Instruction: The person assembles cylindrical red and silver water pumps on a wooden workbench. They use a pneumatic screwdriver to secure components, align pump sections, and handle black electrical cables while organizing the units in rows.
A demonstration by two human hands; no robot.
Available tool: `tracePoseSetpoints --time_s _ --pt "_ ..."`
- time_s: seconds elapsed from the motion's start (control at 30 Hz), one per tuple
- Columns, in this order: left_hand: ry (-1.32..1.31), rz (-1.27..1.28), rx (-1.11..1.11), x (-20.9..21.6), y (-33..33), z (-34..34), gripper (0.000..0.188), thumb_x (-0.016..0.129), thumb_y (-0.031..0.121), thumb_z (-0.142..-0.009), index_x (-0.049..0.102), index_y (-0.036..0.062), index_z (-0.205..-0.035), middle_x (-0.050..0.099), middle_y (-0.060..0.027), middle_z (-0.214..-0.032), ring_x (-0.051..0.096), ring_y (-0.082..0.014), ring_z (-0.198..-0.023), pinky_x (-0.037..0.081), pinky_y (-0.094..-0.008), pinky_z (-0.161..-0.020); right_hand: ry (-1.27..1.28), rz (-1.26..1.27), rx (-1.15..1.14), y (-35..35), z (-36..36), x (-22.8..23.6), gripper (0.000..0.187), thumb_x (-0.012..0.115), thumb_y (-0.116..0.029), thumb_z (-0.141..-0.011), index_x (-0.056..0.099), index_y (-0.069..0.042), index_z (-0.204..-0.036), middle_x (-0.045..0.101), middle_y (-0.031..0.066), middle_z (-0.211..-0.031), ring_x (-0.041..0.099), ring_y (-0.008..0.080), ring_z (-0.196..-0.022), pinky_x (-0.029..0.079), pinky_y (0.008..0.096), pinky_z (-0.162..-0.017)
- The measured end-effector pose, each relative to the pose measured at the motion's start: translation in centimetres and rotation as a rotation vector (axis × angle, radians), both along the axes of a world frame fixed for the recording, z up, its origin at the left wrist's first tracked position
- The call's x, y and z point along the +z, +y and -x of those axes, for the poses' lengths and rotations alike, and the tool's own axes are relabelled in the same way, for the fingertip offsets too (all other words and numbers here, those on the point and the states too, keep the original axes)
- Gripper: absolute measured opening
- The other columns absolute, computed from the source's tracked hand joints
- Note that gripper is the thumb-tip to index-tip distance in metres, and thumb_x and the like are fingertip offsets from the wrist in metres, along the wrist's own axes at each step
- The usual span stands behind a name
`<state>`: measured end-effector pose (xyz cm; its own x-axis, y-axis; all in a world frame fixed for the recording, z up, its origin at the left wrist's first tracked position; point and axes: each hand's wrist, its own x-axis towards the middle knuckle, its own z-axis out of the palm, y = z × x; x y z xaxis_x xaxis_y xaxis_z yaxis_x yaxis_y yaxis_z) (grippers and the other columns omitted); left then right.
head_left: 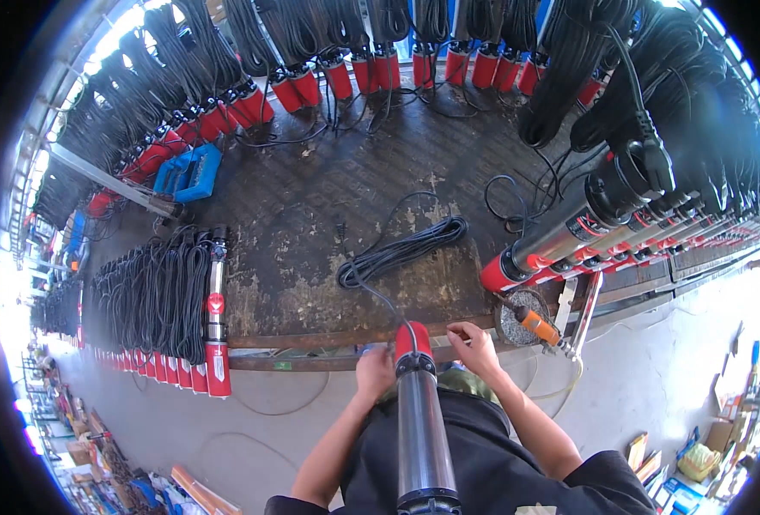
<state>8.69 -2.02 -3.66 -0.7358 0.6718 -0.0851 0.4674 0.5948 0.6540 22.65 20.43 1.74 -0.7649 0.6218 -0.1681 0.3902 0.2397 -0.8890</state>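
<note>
A steel cylindrical submersible pump (pixel 425 429) with a red end cap (pixel 413 340) stands in front of my body, its red end by the workbench edge. From that end a black cable runs to a tied cable coil (pixel 404 251) on the bench. My left hand (pixel 376 372) is against or just beside the red cap's left side; its fingers are mostly hidden. To the right of the cap, my right hand (pixel 476 350) is apart from it, fingers loosely bent, thumb and forefinger apart, with nothing visible in them.
More red-ended pumps (pixel 217 326) with bundled cables line the bench's left, back and right. A blue plastic holder (pixel 188 172) sits at the back left. An orange-handled tool (pixel 538 324) lies over a round grey dish (pixel 517 319) at the right edge of the worn workbench (pixel 285 283).
</note>
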Motion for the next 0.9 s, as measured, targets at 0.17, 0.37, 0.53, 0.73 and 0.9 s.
tracePoseSetpoints --time_s 0.17,0.37,0.53,0.73,0.9 --pt "-0.263 0.040 0.121 4.5 -1.0 3.8 0.025 0.055 0.029 -0.096 0.068 0.0076 -0.091 0.068 -0.0203 -0.084 0.065 -0.0441 -0.081 0.051 -0.0520 -0.072 0.025 -0.115 0.078 0.4 0.1 3.7 0.029 0.069 -0.014 -0.088 0.069 -0.003 -0.115 0.071 0.0128 -0.100 0.071 0.0254 -0.088 0.056 0.0362 -0.080" --pt "-0.327 0.095 -0.300 14.4 2.7 5.4 0.028 0.059 0.029 -0.095 0.068 0.0031 -0.091 0.068 -0.0154 -0.077 0.066 -0.0294 -0.072 0.050 -0.0411 -0.067 0.327 -0.600 0.479 1.1 3.1 11.8 0.030 0.071 -0.017 -0.087 0.070 -0.008 -0.115 0.070 0.0125 -0.095 0.067 0.0296 -0.092 0.053 0.0402 -0.085" --pt "-0.406 -0.052 -0.313 16.5 3.6 4.8 0.014 0.068 0.012 -0.089 0.068 -0.0003 -0.095 0.069 -0.0114 -0.080 0.064 -0.0234 -0.070 0.050 -0.0371 -0.067 0.154 -0.196 0.634 1.8 0.9 8.4 0.025 0.065 -0.018 -0.093 0.072 -0.008 -0.115 0.069 0.0143 -0.094 0.066 0.0314 -0.088 0.052 0.0407 -0.077" --pt "-0.257 -0.192 -0.488 18.4 1.4 2.9 0.026 0.064 0.003 -0.087 0.070 -0.0020 -0.112 0.070 -0.0172 -0.119 0.066 -0.0347 -0.110 0.052 -0.0397 -0.095 0.221 0.040 0.573 0.6 -1.1 10.7 0.030 0.061 -0.018 -0.097 0.069 -0.005 -0.123 0.067 0.0146 -0.096 0.066 0.0306 -0.085 0.052 0.0369 -0.075" --pt "-0.078 -0.112 -0.490 19.6 0.2 0.6 0.041 0.061 0.001 -0.084 0.063 0.0004 -0.124 0.065 -0.0168 -0.128 0.057 -0.0383 -0.122 0.043 -0.0465 -0.106 0.079 -0.069 0.612 -0.1 -2.3 11.6 0.036 0.063 -0.017 -0.094 0.066 -0.007 -0.128 0.066 0.0154 -0.101 0.064 0.0326 -0.091 0.052 0.0405 -0.082"
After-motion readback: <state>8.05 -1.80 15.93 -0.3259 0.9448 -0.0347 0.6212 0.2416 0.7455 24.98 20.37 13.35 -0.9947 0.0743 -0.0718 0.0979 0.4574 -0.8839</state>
